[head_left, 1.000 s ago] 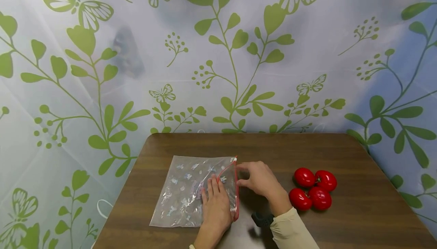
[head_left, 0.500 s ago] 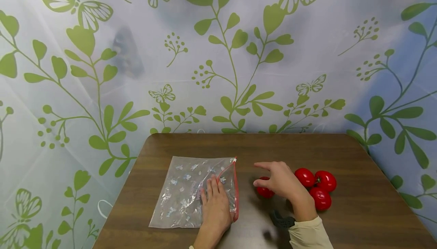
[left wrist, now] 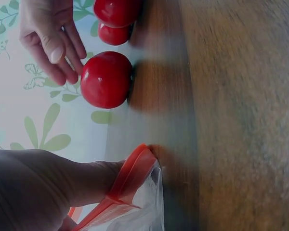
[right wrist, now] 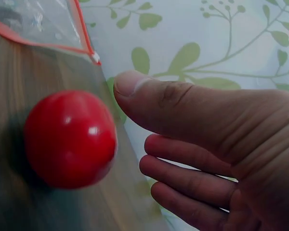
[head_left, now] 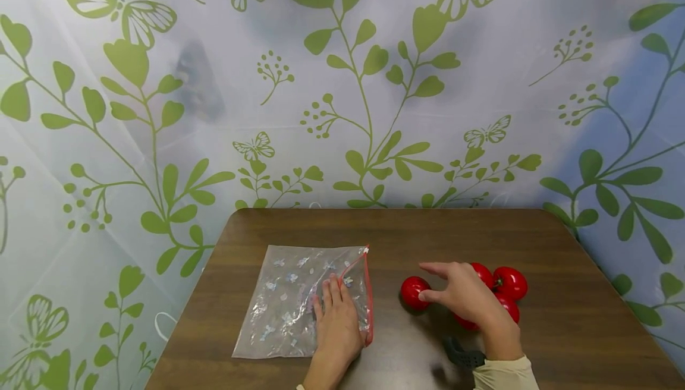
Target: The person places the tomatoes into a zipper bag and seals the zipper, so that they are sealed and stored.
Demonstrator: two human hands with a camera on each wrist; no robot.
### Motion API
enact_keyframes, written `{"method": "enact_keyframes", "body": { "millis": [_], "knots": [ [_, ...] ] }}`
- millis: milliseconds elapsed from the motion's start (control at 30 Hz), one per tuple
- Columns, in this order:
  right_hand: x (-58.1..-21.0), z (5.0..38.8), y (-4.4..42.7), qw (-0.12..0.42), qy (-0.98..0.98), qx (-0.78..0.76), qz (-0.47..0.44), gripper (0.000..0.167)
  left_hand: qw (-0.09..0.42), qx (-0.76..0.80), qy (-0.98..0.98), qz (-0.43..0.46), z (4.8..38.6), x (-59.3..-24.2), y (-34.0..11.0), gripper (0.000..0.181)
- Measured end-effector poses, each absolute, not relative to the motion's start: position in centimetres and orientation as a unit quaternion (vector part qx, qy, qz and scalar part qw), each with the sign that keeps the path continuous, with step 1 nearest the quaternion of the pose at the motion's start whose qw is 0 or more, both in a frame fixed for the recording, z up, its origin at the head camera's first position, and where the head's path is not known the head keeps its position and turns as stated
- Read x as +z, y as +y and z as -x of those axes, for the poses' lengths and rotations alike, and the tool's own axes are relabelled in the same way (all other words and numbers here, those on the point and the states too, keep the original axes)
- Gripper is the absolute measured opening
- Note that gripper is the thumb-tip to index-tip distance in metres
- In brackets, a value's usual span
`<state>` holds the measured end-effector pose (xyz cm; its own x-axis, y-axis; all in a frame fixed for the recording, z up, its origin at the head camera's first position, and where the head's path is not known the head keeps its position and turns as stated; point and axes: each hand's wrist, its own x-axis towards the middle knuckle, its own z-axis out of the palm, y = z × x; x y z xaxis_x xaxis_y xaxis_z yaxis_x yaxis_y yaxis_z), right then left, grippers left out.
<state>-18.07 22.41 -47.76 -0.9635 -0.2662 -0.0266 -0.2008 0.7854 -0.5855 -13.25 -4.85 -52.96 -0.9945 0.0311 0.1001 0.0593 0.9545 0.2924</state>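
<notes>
Zip bag [head_left: 283,301] lies at left on the table, the left hand [head_left: 338,324] resting near its mouth with fingers straight and mostly together; should that hand lift, the mouth might sag shut. Right of it sits a lone tomato [head_left: 414,293], unheld; being round, it could roll if nudged by the right hand [head_left: 465,292], whose thumb and fingers stand apart, empty. Farther right, the clustered tomatoes [head_left: 511,283] risk a knock from that wrist.
</notes>
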Motion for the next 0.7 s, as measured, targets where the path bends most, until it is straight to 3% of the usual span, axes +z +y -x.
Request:
{"method": "enact_keyframes", "body": {
  "millis": [700],
  "knots": [
    [-50.4,17.7,24.5,0.087,0.931,-0.336,0.116,0.067,0.046,-0.171,-0.984,0.014,13.3,-53.1,-5.0,0.127]
  ]
}}
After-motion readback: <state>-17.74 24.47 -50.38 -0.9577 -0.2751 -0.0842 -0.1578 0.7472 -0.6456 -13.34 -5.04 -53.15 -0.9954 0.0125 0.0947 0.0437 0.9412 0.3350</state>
